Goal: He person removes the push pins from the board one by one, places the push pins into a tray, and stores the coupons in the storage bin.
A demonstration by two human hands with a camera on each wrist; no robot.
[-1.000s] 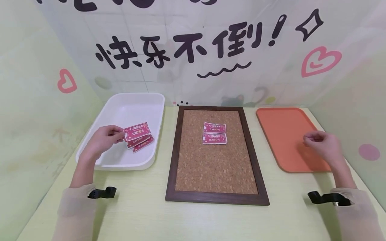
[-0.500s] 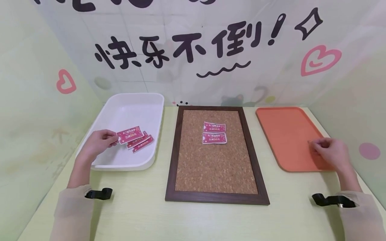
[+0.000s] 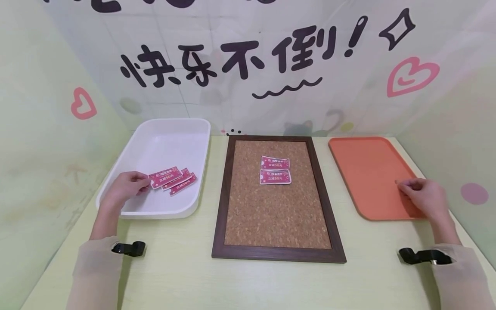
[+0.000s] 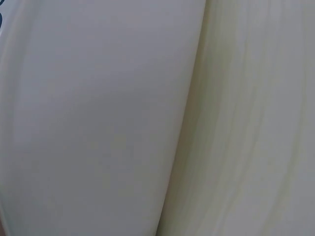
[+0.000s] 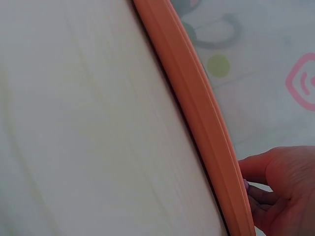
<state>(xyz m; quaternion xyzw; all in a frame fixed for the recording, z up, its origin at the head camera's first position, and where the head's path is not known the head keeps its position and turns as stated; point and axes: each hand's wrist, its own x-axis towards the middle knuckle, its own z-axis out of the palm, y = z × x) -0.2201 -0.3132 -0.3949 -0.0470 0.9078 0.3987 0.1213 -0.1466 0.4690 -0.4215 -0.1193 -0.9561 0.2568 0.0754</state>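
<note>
In the head view, my left hand [image 3: 129, 187] pinches the left end of a pink coupon [image 3: 165, 177] with white lettering, low over the white tray [image 3: 170, 129]. Two more pink coupons [image 3: 184, 186] lie fanned out beneath it. My right hand [image 3: 426, 196] is low over the orange tray [image 3: 368, 168], thumb and curled fingers meeting at a small thing [image 3: 397, 182] whose kind I cannot tell. Two matching coupons [image 3: 275, 176] sit one above the other on the upper half of the cork board [image 3: 277, 215]. The left wrist view shows the tray's outer wall [image 4: 98, 123] but no fingers.
The cork board's dark wooden frame [image 3: 279, 254] stands between the two trays on the pale table [image 3: 174, 267]. Behind them rises a backdrop [image 3: 232, 107] with black lettering. Black wrist straps [image 3: 129, 249] circle both sleeves.
My left hand has drawn the top coupon leftward and down, spreading the fan. My right hand has lowered to the orange tray and shifted a little right, then almost stopped.
</note>
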